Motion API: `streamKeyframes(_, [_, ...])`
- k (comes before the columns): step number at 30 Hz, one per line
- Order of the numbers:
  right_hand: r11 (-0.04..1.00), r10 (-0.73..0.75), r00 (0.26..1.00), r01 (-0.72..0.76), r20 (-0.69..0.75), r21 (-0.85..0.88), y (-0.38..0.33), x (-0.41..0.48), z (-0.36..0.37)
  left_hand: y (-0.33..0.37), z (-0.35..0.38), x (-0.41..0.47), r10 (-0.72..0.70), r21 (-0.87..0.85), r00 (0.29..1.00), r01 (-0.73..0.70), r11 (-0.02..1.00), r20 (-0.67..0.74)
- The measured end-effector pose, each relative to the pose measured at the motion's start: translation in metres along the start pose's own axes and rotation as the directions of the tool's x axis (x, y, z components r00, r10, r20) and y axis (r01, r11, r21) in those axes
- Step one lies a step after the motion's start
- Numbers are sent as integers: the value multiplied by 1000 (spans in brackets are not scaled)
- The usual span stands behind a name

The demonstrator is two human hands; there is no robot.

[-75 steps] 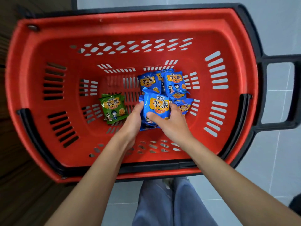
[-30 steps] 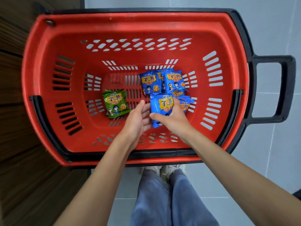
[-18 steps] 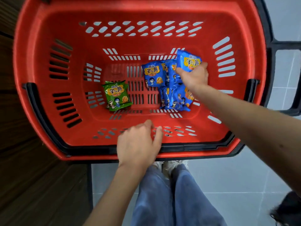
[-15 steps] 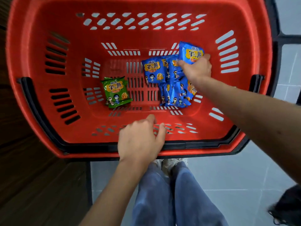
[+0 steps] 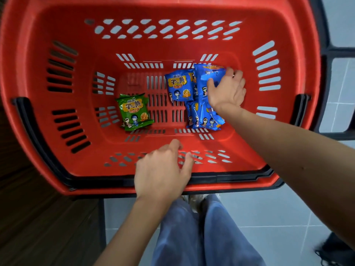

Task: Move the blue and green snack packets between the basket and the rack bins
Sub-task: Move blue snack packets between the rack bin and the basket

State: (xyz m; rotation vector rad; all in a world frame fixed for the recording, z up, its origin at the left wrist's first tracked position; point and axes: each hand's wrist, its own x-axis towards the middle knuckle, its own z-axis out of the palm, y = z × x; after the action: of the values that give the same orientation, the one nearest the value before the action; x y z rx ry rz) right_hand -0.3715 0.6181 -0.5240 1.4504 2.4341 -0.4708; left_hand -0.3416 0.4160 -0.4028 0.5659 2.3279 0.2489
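Observation:
A red basket [image 5: 57,150] fills the head view. On its floor lies a green snack packet [image 5: 133,111] at the left and several blue snack packets [image 5: 203,116] heaped at the right, one of them face up [image 5: 179,85]. My right hand [image 5: 226,91] reaches into the heap and grips a blue packet [image 5: 208,72] at its far end, thumb on its front and fingers behind. My left hand [image 5: 163,173] hovers over the near rim with fingers loosely spread and holds nothing.
The basket has black handles, one [image 5: 303,110] folded at the right rim and a black frame [image 5: 336,54] outside it. Dark wood panelling [image 5: 28,217] stands at the left. Grey floor tiles and my trouser legs [image 5: 201,233] lie below.
My right hand left the near blue packet, took hold of one at the far right and has lowered it toward the heap. My left hand drew back to the near rim.

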Motion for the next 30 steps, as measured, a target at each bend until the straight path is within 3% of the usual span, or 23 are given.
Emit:
streamKeyframes(9, [996,10,996,-17,84,84,20,-30,-26,-1,-1,2,-38,10,999,37,999,30])
streamKeyframes(14, [979,3,986,-38,169,200,28,-86,-76,-3,-21,5,-80,-85,966,103,991,246])
streamKeyframes(17, [961,-44,970,-24,239,275,27,-133,-122,-1,-56,-8,-135,-49,933,161,986,334])
streamKeyframes(25, [908,-211,922,63,323,414,14,-260,-294,48,-200,-136,-94,-144,975,125,982,203])
streamKeyframes(30, [856,-326,899,149,293,494,18,-329,-390,69,-256,-239,-58,-248,986,96,964,156])
